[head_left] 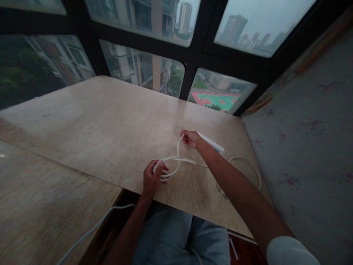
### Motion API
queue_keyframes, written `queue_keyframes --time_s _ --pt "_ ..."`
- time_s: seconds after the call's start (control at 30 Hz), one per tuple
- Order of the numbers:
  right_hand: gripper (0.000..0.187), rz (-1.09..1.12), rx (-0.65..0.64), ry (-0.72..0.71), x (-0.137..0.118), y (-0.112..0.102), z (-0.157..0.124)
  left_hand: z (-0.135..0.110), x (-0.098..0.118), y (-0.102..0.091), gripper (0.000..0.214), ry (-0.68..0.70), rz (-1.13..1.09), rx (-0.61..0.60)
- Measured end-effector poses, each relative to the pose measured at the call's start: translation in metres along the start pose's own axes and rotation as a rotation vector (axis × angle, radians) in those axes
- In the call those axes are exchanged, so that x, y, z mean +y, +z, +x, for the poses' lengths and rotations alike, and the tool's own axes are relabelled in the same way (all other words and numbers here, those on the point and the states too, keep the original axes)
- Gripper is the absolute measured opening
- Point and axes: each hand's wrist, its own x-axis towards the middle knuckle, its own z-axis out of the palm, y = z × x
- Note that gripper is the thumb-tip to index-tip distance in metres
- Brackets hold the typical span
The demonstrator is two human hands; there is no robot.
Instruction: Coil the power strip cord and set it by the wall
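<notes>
A white cable (pixel 176 162) lies in loops on the beige stone tabletop (pixel 110 121). My left hand (pixel 151 178) is closed around the coiled loops near the table's front edge. My right hand (pixel 191 138) is farther back, pinching a strand of the same cable that rises from the coil. Behind my right hand lies a white power strip (pixel 213 144), partly hidden by the wrist. More of the cable curves in an arc (pixel 252 165) to the right of my right forearm.
Large dark-framed windows (pixel 193 59) stand right behind the table. A grey wall (pixel 309 132) closes the right side. Another white cable (pixel 91 230) hangs below the front edge at the left, beside my lap in grey trousers.
</notes>
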Motion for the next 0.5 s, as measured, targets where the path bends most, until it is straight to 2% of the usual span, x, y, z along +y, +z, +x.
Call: queue_keyframes --time_s 0.13,0.27,0.37,0.5 --pt "0.031 -0.031 -0.022 0.054 0.004 0.006 0.002 0.000 0.003 -0.002 0.039 -0.031 -0.044 -0.017" --pt "0.044 -0.165 -0.044 0.074 0.009 -0.003 -0.005 0.000 0.004 -0.003 0.040 -0.039 -0.080 -0.044" --pt "0.046 -0.343 0.013 -0.104 0.017 -0.018 -0.018 0.001 0.004 -0.004 0.041 -0.045 -0.092 -0.069" --pt "0.044 -0.438 -0.028 -0.527 0.034 -0.037 -0.054 -0.003 0.003 -0.008 0.046 -0.107 -0.106 -0.144"
